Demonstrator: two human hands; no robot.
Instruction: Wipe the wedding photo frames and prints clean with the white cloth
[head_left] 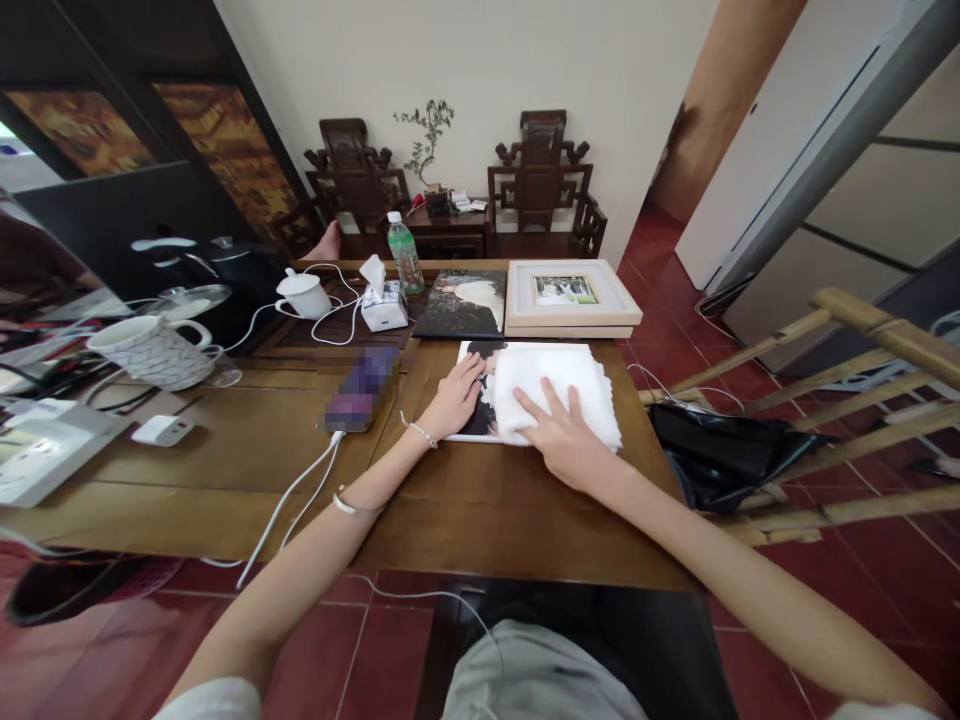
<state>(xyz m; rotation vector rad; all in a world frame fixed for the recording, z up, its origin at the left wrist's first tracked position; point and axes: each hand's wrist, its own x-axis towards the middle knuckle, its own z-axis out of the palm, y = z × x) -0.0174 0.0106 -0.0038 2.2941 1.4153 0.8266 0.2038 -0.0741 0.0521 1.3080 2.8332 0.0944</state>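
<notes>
A folded white cloth [600, 395] lies over the right part of a photo panel [486, 422] with a dark and white picture, flat on the wooden table. My right hand [562, 430] rests flat on the cloth with its fingers spread. On the panel's left side, my left hand [455, 398] lies with its fingers stretched out, pressing on the surface. The cloth hides most of the picture. Just beyond are a dark photo panel [463, 303] and white picture frames [630, 296] in a stack.
To the left lie a phone [360, 390] on a white cable, a tissue box [385, 308], a green-labelled bottle [405, 254], a lidded cup [304, 296], a patterned mug [154, 352] and a power strip [52, 445]. A bamboo chair [780, 440] stands right of the table [525, 530].
</notes>
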